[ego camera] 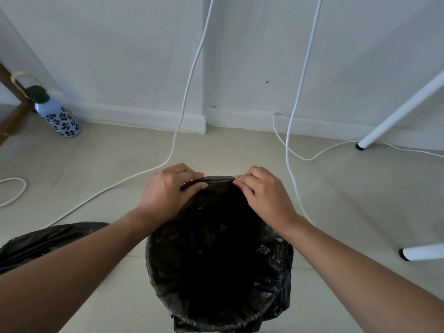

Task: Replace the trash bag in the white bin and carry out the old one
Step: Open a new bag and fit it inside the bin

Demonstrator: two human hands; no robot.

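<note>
Black plastic goes over the far rim as a person lines the bin.

Both hands work the new bag (219, 255) at the far edge: the left hand (168, 191) and right hand (263, 195) each pinch a fold of its mouth between thumb and fingers, close together. The bag hides the bin entirely, its near side already draped over the rim. The old bag (45, 241) lies on the floor (360, 200) just left of the bin, not yet carried out. The thin film could tear if stretched too hard, or slip back inside if the fold over the rim is shallow. A cable (292, 164) trails near the right hand.
</note>
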